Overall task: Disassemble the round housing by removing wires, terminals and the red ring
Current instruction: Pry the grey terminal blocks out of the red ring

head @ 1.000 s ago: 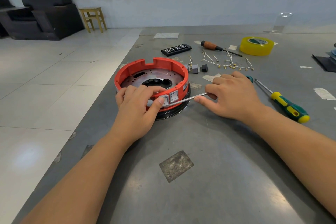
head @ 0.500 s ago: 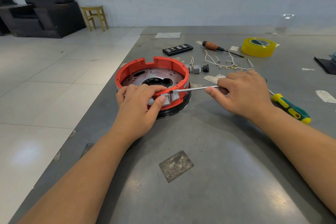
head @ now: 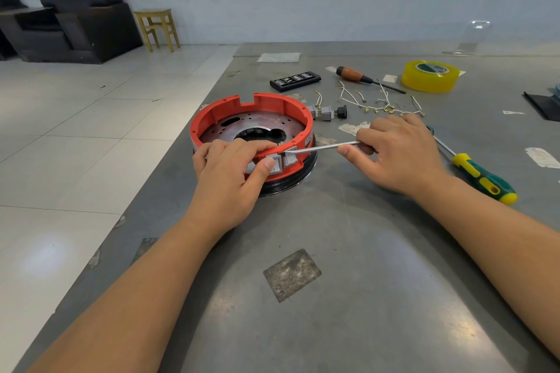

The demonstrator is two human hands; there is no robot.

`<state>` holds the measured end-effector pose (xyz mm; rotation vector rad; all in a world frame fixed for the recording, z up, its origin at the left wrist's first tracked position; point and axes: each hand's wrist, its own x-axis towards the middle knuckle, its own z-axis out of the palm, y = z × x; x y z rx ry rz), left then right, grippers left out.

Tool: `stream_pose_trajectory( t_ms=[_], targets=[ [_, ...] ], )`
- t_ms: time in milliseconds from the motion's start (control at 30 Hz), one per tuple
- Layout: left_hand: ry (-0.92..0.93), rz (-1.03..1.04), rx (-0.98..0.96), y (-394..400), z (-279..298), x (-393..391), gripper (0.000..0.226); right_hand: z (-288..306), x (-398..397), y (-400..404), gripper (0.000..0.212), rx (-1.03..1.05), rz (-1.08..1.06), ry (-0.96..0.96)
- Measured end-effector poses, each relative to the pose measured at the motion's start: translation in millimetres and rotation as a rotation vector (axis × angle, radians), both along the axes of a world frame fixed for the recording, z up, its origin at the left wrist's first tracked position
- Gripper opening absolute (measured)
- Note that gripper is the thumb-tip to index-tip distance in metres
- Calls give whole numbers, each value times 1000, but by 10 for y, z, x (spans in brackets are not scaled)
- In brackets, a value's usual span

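I read this as the terminal step — prying the grey blocks out of the near wall of the red ring (head: 251,113), which is seated on the round housing (head: 291,180) near the left edge of the table (head: 348,281). My left hand (head: 233,179) curls over the ring's near rim, thumb pressed on the left grey terminal (head: 274,164), bracing the whole piece. My right hand (head: 397,151) pinches a thin metal rod (head: 327,147), fingers wrapped round its hidden handle end; the tip sits at the top edge of the right grey terminal (head: 290,157), between the two blocks as far as I can tell.

Loose wires (head: 381,101) already lie well apart on the far side, near a wooden-handled screwdriver (head: 357,76), with a few small removed parts (head: 328,112) just beside the ring — so the wiring looks mostly done.

Next, I judge, comes a careful lever: work the tip behind the block's lip and push it out while the left hand keeps the housing from sliding. The rod could slip toward my thumb.
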<state>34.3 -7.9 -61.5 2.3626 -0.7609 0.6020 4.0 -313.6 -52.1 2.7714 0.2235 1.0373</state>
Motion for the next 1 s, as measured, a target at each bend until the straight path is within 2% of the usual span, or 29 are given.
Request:
stream_pose_trajectory(
  t_ms=[300,733,1000],
  targets=[
    [13,-1,-24,-27,15,-23,40,-76,84,-8,58,68,26,47],
    [59,-110,-63,-17,59,-59,36,-63,252,5,73,115,68,220],
    [149,-104,-103,-21,50,-69,31,-69,162,-37,63,128,70,221]
  ],
)
